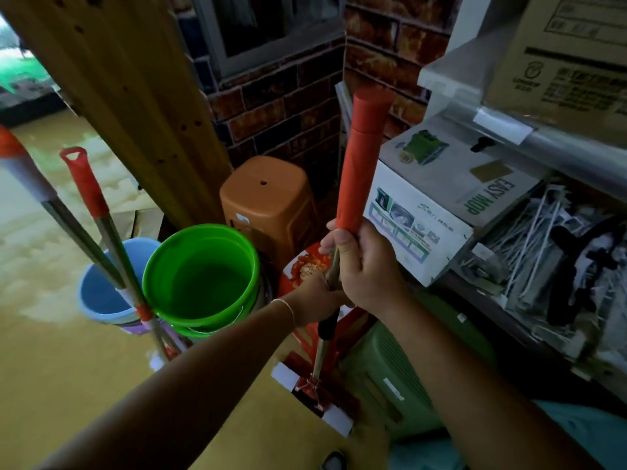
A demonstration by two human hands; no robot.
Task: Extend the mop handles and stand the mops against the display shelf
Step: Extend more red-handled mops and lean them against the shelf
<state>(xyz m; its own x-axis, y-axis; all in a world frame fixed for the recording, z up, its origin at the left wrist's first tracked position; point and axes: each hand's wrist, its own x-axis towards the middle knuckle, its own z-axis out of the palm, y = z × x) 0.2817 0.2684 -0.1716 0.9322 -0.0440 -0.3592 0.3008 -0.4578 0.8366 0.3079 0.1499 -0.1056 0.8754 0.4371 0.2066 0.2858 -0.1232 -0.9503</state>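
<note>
I hold a mop upright in the middle of the head view. Its thick orange grip (361,157) rises above my hands and its metal pole (320,354) runs down to the mop head (312,391) on the floor. My right hand (366,266) is wrapped around the pole just under the orange grip. My left hand (314,300) grips the pole right below it, touching the right hand. Two other mops (101,225) with red-tipped metal handles lean at the left, beside the buckets. The display shelf (529,144) is at the right.
A green bucket (203,276) and a blue bucket (98,293) are stacked at left-centre. An orange plastic stool (268,205) stands behind them by the brick wall. A wooden board (135,96) leans at upper left. An "Easy Mop" box (437,205) and packaged goods fill the shelf. A green crate (390,378) sits below.
</note>
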